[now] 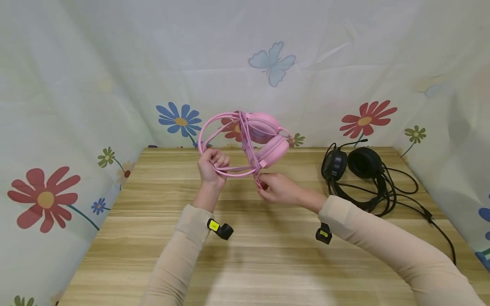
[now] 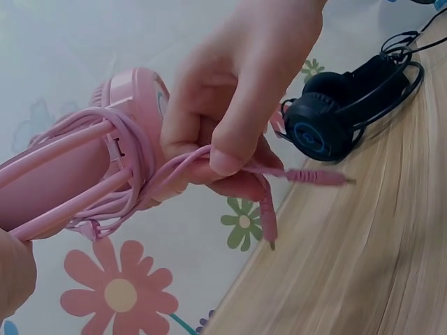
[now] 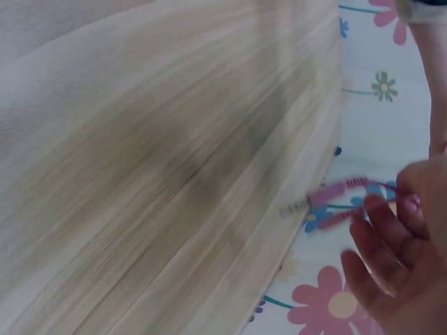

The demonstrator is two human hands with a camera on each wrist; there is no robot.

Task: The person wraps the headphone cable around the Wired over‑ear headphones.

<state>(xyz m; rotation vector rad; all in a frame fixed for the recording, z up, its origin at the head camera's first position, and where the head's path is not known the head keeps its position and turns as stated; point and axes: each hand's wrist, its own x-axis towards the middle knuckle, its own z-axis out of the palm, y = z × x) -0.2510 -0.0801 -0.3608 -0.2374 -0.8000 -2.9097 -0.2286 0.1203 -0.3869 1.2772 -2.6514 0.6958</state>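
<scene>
A pair of pink headphones [image 1: 273,151] is held up above the table, ear cups toward the right. My left hand [image 1: 213,165] grips its headband with curled fingers. Pink cable [image 1: 246,138] is wound in several loops across the headband and past the ear cups. Below the lower cup, my right hand [image 1: 281,189] pinches the cable's end between thumb and fingers. Two pink audio plugs stick out beyond that pinch in the left wrist view, one plug [image 2: 318,177] pointing right and the other plug [image 2: 268,220] pointing down. Both look blurred in the right wrist view.
Black headphones [image 1: 365,163] with a boom microphone lie at the table's back right, their cable [image 1: 440,229] trailing along the right edge. Behind the wooden table [image 1: 153,204] hangs a white flowered cloth [image 1: 214,55]. Each wrist wears a small black camera.
</scene>
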